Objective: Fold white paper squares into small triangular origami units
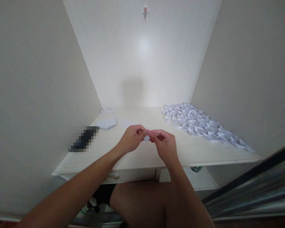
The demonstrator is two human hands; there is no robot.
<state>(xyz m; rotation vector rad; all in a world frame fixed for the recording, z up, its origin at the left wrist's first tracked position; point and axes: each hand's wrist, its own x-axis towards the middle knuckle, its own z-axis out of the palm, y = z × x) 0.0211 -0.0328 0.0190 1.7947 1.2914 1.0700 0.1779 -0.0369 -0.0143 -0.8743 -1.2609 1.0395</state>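
The left hand (132,137) and the right hand (164,142) meet above the middle of a white, smooth-topped bench (140,160), each with its thumb and fingertips pinched together. Between them they hold a small, pale, folded piece of white paper (146,138), one corner of which points down toward the bench's front edge. The other fingers of both hands are curled, and the fingertips behind the paper are partly hidden.

To the right, a broad heap of white, folded, pointed paper pieces (197,124) spreads along the grey side wall, from the back of the bench toward its front right corner, well apart from the hands. To the left lies a short stack of flat white paper sheets (106,123), with a thin, flat white sheet (129,123) just beyond the left hand. A dark, oblong object (84,139), blurred into blocks, lies near the left edge. At the back left corner is a loose cluster of thin white scraps (106,110), too small to make out clearly.
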